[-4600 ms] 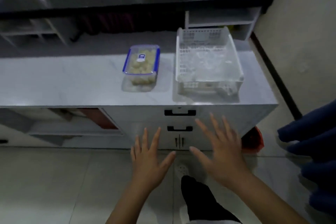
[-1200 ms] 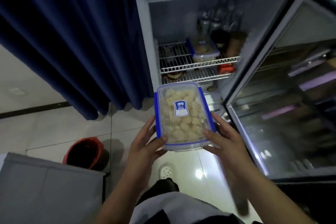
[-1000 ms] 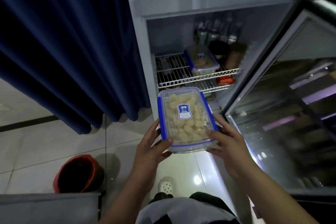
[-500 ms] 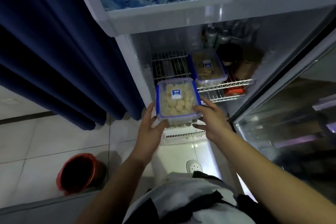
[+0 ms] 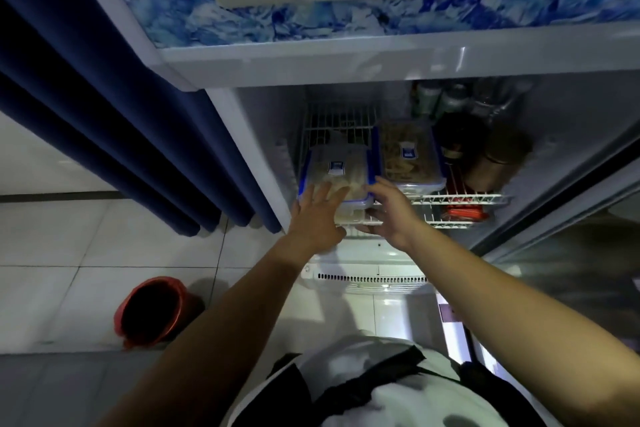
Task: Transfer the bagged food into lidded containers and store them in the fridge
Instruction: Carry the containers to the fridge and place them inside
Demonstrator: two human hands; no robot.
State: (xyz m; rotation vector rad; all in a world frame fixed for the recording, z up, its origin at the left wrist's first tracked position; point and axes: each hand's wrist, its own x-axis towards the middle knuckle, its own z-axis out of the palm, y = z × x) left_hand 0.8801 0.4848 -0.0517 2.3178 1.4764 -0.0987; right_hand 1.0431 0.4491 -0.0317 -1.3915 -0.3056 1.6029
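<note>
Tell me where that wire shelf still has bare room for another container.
Only the bare strip of wire shelf behind the left container, toward the back wall. That container, under the left hand and right hand, sits beside the second container; dark jars and bottles crowd the right.

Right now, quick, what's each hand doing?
Left hand: open, straight fingers pressing the lid of the blue-rimmed container.
Right hand: at that container's near right corner; grip cannot be told.

Two lidded containers [image 5: 337, 170] side by side on fridge shelf [image 5: 460, 198] (jars [image 5: 491, 156] right), bucket [image 5: 150, 310] lower left
</note>
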